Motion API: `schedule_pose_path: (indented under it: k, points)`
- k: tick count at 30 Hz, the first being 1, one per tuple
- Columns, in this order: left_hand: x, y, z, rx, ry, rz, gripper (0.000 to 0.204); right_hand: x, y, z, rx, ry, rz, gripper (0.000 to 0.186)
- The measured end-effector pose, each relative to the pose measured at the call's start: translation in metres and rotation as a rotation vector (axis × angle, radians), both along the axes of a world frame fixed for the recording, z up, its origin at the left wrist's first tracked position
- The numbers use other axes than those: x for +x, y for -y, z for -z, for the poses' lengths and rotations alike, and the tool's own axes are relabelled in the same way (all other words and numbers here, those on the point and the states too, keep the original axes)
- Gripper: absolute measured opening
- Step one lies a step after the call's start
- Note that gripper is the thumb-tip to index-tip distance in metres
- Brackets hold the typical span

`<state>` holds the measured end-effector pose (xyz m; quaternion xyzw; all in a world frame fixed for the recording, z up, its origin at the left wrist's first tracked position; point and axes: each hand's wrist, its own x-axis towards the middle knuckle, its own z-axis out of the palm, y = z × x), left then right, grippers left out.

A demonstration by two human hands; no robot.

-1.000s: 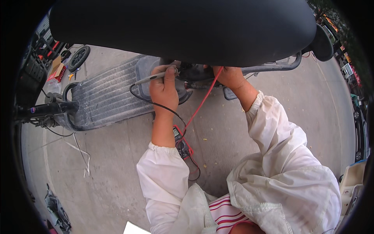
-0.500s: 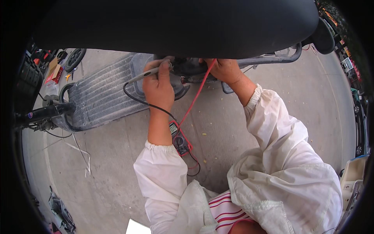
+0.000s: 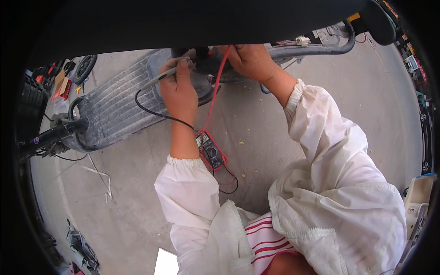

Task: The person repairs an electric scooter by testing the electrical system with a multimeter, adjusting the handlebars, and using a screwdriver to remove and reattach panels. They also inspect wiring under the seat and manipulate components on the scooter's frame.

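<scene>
My left hand (image 3: 180, 94) is closed round a grey pen-shaped test probe (image 3: 160, 79), with its tip end toward the opening beneath a black scooter seat (image 3: 183, 25). A black lead (image 3: 153, 112) trails from this probe across my wrist. Beside the opening, my right hand (image 3: 255, 63) is closed, and a red test lead (image 3: 216, 94) comes out of its grip; the fingertips and the end they hold are partly hidden by the seat. Both leads run down toward a red-edged multimeter (image 3: 212, 152) lying on the ground. What the probe tips touch cannot be made out.
The scooter's ribbed footboard (image 3: 119, 105) stretches to the left, toward a black steering tube (image 3: 55, 133). A grey metal rail (image 3: 316, 49) passes right of my right hand. A loose wheel (image 3: 85, 68) and an open carton (image 3: 62, 87) lie at the far left.
The view has shifted, so seat, hands and multimeter all appear higher. More of the area beside the rail shows at the right. Both hands keep their grips near the opening.
</scene>
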<state>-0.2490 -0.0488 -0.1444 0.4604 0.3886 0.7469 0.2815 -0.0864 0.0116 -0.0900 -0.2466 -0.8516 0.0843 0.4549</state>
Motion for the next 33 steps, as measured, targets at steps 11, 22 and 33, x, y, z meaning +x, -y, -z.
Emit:
schedule_pose_path:
  k: [11,22,33]
  points:
    - [-0.005,0.003,0.004,-0.025,0.049,0.041,0.027,-0.007,-0.005,0.004,0.155,-0.201,-0.18,0.023]
    - [-0.008,-0.003,0.008,-0.018,-0.04,-0.042,0.031,0.003,-0.005,-0.001,-0.107,-0.216,-0.175,0.016]
    - [-0.002,-0.003,0.006,0.027,-0.027,-0.036,0.028,0.002,-0.003,0.001,0.01,-0.123,-0.076,0.016]
